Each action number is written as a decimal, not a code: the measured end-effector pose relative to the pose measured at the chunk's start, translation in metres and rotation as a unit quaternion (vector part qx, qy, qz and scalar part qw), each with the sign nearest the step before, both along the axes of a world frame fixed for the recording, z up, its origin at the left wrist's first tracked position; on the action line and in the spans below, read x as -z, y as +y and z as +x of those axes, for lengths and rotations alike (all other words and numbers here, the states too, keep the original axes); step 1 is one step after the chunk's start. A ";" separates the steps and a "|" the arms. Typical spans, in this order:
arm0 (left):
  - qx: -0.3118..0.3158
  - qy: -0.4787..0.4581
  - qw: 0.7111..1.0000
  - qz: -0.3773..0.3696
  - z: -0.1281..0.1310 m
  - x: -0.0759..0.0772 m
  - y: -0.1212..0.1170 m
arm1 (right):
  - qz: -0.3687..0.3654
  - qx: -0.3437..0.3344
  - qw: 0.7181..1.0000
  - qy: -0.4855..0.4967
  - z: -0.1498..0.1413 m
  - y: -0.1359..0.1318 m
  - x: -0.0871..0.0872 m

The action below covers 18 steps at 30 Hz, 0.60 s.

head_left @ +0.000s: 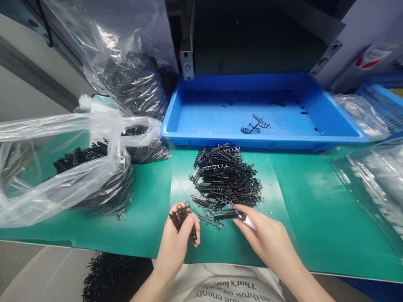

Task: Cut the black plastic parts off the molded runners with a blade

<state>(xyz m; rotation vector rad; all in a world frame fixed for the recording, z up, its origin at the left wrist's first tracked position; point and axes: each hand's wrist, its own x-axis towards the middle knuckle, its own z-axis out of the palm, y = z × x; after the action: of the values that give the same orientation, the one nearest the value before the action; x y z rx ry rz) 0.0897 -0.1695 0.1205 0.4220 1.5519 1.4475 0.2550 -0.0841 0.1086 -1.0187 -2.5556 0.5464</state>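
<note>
My left hand (pixel 183 230) is closed around a bunch of thin black plastic parts (pixel 180 214), whose small rings stick out above the fingers. To the right, my right hand (pixel 263 228) grips a small tool with a white handle (pixel 248 221) between thumb and fingers. Its metal tip is mostly hidden and lies beside a black strip-shaped part (pixel 224 216). Beyond both hands rises a pile of black plastic parts (pixel 228 178), many of them long strips with rings at the ends. One loose strip (pixel 211 221) lies between the hands.
Behind the pile stands a blue tray (pixel 264 142) holding a branched black sprue (pixel 256 124) and small scraps. Clear bags of black parts (pixel 116 188) crowd the left. Clear plastic trays (pixel 378 188) sit at the right on the green tabletop (pixel 317 218).
</note>
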 end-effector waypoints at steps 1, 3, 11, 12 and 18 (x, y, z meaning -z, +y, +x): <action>0.000 -0.001 1.000 0.004 -0.001 -0.001 0.000 | 0.006 -0.013 1.000 -0.022 0.000 0.002 0.000; 0.000 0.001 1.000 0.005 -0.001 -0.003 0.001 | 0.012 -0.032 0.996 -0.078 -0.001 0.004 0.001; 0.020 0.040 0.999 -0.020 0.003 0.015 -0.005 | -0.127 -0.006 0.992 -0.002 -0.006 0.007 -0.009; 0.030 0.045 0.998 -0.030 0.005 0.018 -0.006 | -0.169 0.011 0.985 0.035 -0.008 0.005 -0.014; 0.106 0.064 0.992 -0.019 0.022 0.015 0.006 | -0.333 0.067 0.932 0.127 -0.022 -0.011 -0.025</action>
<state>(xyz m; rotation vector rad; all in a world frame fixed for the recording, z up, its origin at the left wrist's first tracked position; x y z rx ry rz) 0.1118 -0.1636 0.1055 0.6480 1.5797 1.2458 0.2327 -0.0953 0.1334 -1.2136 -2.0753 1.4608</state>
